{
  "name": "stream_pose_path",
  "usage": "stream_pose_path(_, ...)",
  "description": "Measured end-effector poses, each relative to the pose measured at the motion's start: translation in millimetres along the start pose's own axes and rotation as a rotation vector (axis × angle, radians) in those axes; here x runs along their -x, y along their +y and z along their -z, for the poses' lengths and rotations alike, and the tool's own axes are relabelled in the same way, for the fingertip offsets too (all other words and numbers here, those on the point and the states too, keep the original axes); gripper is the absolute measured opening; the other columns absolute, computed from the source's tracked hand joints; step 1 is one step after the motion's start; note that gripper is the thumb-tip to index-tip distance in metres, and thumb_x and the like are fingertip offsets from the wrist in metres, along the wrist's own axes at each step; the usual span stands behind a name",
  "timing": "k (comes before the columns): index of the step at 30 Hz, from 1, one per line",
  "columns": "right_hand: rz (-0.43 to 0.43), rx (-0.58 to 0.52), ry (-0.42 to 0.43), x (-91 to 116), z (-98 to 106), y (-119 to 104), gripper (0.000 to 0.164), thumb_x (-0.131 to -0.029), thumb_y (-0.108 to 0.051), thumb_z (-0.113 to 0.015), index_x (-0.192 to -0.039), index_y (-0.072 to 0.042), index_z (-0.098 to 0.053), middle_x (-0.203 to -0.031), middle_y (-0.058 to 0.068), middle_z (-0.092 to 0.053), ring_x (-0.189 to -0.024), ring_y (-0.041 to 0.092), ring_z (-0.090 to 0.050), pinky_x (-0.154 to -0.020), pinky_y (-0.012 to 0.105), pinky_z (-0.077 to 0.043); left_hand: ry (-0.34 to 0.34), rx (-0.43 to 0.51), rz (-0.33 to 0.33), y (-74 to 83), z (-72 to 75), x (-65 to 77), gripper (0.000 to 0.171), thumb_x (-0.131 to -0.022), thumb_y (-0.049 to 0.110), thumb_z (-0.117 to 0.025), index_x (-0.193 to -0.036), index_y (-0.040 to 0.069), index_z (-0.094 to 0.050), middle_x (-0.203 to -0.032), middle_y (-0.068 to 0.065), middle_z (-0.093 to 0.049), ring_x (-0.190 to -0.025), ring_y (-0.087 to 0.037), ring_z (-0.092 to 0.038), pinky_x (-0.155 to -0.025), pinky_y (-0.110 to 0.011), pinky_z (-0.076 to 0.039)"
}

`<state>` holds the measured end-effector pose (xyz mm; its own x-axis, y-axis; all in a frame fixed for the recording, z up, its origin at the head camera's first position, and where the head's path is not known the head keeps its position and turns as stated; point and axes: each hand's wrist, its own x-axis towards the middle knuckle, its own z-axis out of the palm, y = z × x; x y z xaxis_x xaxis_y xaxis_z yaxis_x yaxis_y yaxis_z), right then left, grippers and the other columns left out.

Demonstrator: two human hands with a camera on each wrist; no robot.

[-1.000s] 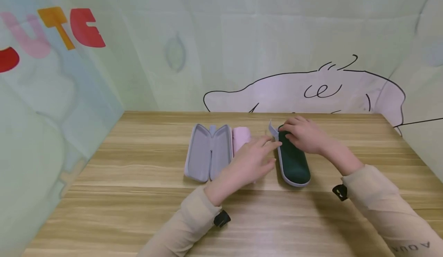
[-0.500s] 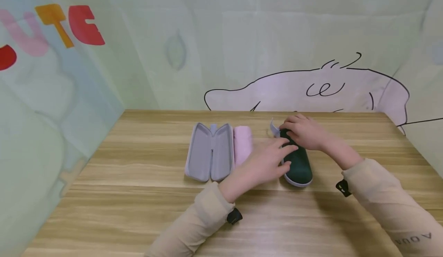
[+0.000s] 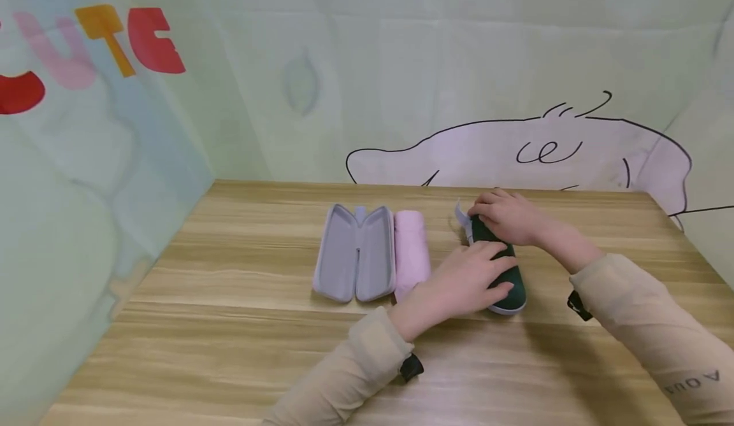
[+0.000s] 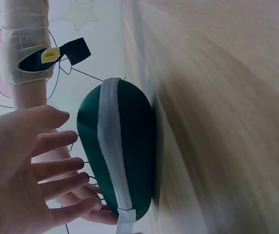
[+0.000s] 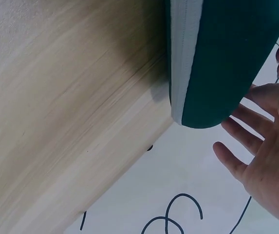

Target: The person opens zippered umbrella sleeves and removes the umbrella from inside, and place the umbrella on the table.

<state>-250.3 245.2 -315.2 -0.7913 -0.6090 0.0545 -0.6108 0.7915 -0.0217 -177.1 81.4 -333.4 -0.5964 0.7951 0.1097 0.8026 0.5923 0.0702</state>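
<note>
A dark green zip case [image 3: 513, 281], long and rounded like a glasses case, lies on the right part of the table, with a pale grey zip band [image 4: 111, 131] around its side and a pale tab [image 3: 462, 216] at its far end. Over its near half spreads my left hand [image 3: 467, 279], fingers loose; in the left wrist view the fingertips [image 4: 76, 163] stand beside its top. My right hand [image 3: 510, 218] rests on the far end. Its fingers [image 5: 246, 134] reach the case fairly straight in the right wrist view, its thumb not clearly seen.
Left of my left hand stands an opened grey hard case [image 3: 338, 260], its two hollow halves facing up. Against it lies a pink rolled bundle [image 3: 410, 248], partly behind my left hand. A printed cloth backdrop [image 3: 258, 95] rises behind the wooden table [image 3: 229, 349].
My left hand has moved right and toward me, from beside the green case to over its near half. The right hand stays at the far end. The view has shifted slightly.
</note>
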Motion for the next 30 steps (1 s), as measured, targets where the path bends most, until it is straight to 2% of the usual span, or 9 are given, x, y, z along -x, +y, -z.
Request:
stream_pose_path(8, -0.009, -0.014, -0.034, -4, -3, 4, 0.027, -0.095, -0.004, -0.049, -0.117, -0.005, -0.066, -0.118, 0.015, -0.06, -0.12, 0.039, -0.05, -0.095, 0.062, -0.042, -0.03, -0.027, 0.028, 2.1, -5.9, -5.9, 0.045, -0.099, 0.048, -0.042, -0.139, 0.03, -0.049, -0.151, 0.002, -0.039, -0.139, -0.015, -0.037, -0.104, -0.035, -0.044)
stream_pose_path(16, -0.031, -0.092, -0.052, -10, -7, 6, 0.027, -0.097, -0.006, -0.048, -0.116, -0.006, -0.067, -0.119, 0.016, -0.06, -0.121, 0.04, -0.05, -0.094, 0.061, -0.042, -0.036, -0.01, 0.063, 0.6, -12.5, -9.0, 0.049, -0.095, 0.058, -0.044, -0.137, 0.032, -0.051, -0.152, 0.003, -0.036, -0.141, -0.014, -0.032, -0.104, -0.037, -0.043)
stream_pose_path(22, -0.025, -0.122, -0.056, -16, -9, 7, 0.026, -0.096, -0.006, -0.049, -0.112, -0.005, -0.069, -0.117, 0.017, -0.062, -0.119, 0.041, -0.052, -0.099, 0.059, -0.041, -0.014, 0.025, 0.067, -0.6, -12.6, -8.7, 0.048, -0.093, 0.056, -0.05, -0.133, 0.03, -0.056, -0.148, 0.001, -0.041, -0.138, -0.015, -0.035, -0.104, -0.029, -0.044)
stream_pose_path(27, -0.002, -0.124, -0.042, -20, -10, 8, 0.025, -0.095, -0.004, -0.05, -0.107, -0.003, -0.071, -0.112, 0.018, -0.064, -0.114, 0.04, -0.056, -0.096, 0.057, -0.043, -0.018, 0.034, 0.051, -0.4, -12.9, -10.9, 0.049, -0.093, 0.055, -0.051, -0.132, 0.027, -0.056, -0.147, 0.0, -0.042, -0.138, -0.016, -0.036, -0.111, -0.023, -0.036)
stream_pose_path(30, 0.01, -0.12, -0.041, -23, -9, 8, 0.024, -0.094, -0.004, -0.051, -0.105, -0.003, -0.072, -0.107, 0.017, -0.066, -0.108, 0.038, -0.059, -0.092, 0.055, -0.046, -0.025, 0.027, 0.049, 0.5, -13.0, -11.9, 0.049, -0.092, 0.056, -0.051, -0.132, 0.027, -0.056, -0.147, 0.001, -0.042, -0.137, -0.017, -0.036, -0.11, -0.023, -0.037)
